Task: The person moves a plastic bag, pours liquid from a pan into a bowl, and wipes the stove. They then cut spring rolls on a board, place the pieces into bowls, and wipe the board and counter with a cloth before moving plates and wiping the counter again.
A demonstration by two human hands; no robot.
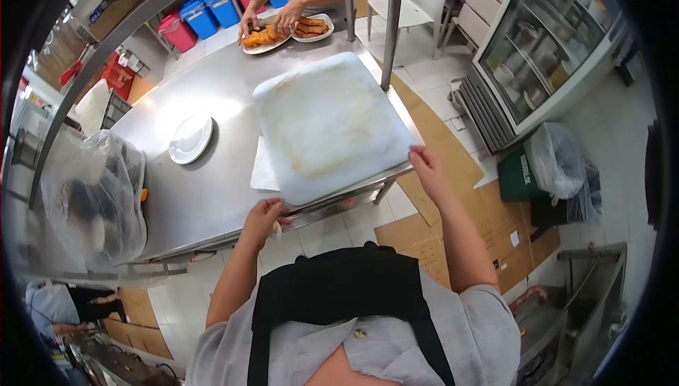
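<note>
A large white cutting board (332, 128), with brownish stains over its surface, lies at an angle on the steel table (152, 191). My right hand (426, 165) is closed, thumb and fingers pinching the board's near right corner. At the near left corner is my left hand (263, 222), its fingers curled together beside or against the board's edge. A small whitish piece of cloth or paper (277, 231) shows below those fingers. From under the board's left side sticks out a white sheet (262, 168), of paper or cloth.
White plates (191, 138) rest left of the board, near a plastic-covered container (99, 199). Across the table, a person's hands (283, 22) handle browned food on plates. Metal posts (391, 29) rise at the table's right edge. Cardboard (467, 227) covers floor; a green bin (522, 174) stands right.
</note>
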